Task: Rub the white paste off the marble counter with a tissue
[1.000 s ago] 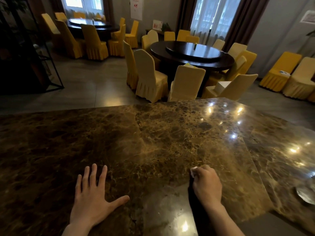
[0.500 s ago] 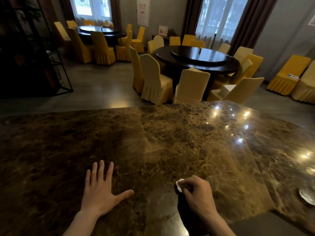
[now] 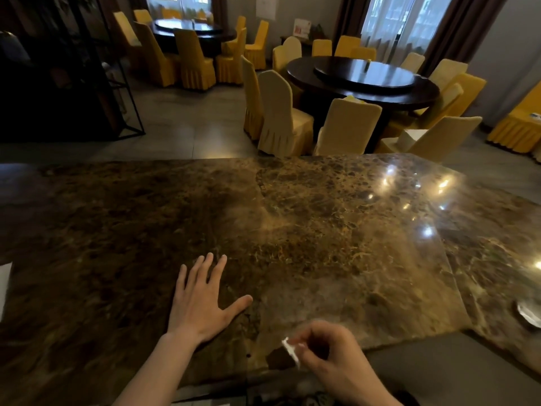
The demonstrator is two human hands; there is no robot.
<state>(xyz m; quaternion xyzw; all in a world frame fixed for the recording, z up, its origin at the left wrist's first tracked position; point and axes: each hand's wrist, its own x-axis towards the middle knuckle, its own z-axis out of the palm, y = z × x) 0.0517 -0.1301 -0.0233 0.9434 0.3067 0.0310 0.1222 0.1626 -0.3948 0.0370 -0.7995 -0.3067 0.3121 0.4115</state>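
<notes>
The brown marble counter (image 3: pixel 307 218) fills the lower half of the head view. My left hand (image 3: pixel 202 303) lies flat on it, palm down, fingers spread. My right hand (image 3: pixel 325 351) hovers near the counter's front edge, fingers pinched on a small crumpled white tissue (image 3: pixel 291 350), lifted off the stone. A faint whitish haze (image 3: pixel 310 306) shows on the marble just beyond the right hand; I cannot tell if it is paste or glare.
A small metal dish (image 3: pixel 528 315) sits at the counter's right end. A white sheet edge (image 3: pixel 4 285) shows at far left. Beyond the counter stand a round dark table (image 3: pixel 363 77) with yellow-covered chairs (image 3: pixel 278 112) and a black metal rack (image 3: pixel 73 71).
My right hand has drawn back toward me and lifted off the marble, still pinching the tissue. My left hand has stayed flat. The view has shifted, putting the counter's front edge in sight.
</notes>
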